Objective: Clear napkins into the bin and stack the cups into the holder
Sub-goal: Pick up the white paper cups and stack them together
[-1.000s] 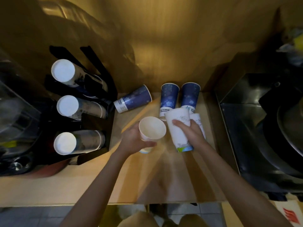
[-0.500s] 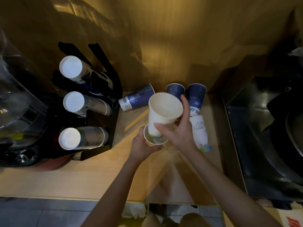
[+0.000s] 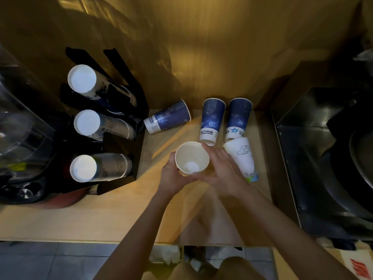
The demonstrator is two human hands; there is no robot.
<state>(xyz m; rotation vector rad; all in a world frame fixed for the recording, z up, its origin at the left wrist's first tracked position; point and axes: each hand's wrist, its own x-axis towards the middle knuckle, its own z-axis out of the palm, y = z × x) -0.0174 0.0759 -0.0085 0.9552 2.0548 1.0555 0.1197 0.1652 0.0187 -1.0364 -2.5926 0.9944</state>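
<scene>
My left hand [image 3: 171, 175] grips a white paper cup [image 3: 191, 158] held mouth up over the wooden counter [image 3: 90, 219], with a second cup nested inside it. My right hand [image 3: 224, 170] lies flat against the cup's right side, fingers stretched out and gripping nothing. Another white cup [image 3: 242, 158] lies on its side just right of that hand. Three blue cups [image 3: 169, 117] [image 3: 212, 120] [image 3: 239, 118] lie on their sides near the back wall. The black cup holder [image 3: 121, 150] at the left carries three stacks of cups [image 3: 82, 81] [image 3: 86, 122] [image 3: 83, 168].
A dark metal sink unit [image 3: 323, 168] borders the counter on the right. Clear plastic containers [image 3: 20, 128] crowd the far left. Below the counter's front edge, crumpled white napkins [image 3: 169, 257] lie in a bin.
My right hand lifted a white cup from the counter, dropped it into the cup in my left hand, and has now let go of it.
</scene>
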